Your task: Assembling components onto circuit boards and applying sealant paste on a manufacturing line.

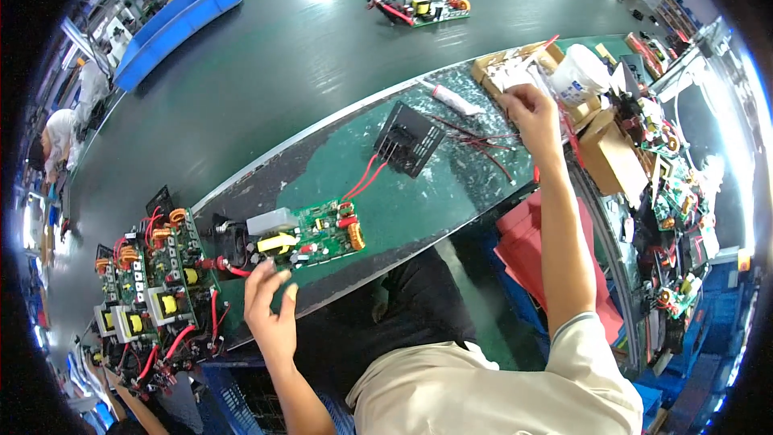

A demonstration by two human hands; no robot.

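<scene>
My left hand [272, 314] is at the near edge of the bench, its fingers apart and nothing visible in them; a fingertip is yellow. Just beyond it lies a green circuit board [326, 213] with a copper-wound coil, a yellow part and a pale block. Two red wires join that board to a black panel [419, 141] lying to its right. My right hand [531, 117] is at a cardboard box [485, 72] of small white pieces, thumb and fingers pinched together. What they hold, if anything, is too small to tell.
Several similar boards [165, 266] stand packed at the left. A white tube [455, 100] and loose dark red wires [483, 143] lie mid-bench, near a white bucket [580, 74]. Another board [439, 14] and a blue bin [177, 24] sit on the far green surface. Red sheets [547, 258] lie below right.
</scene>
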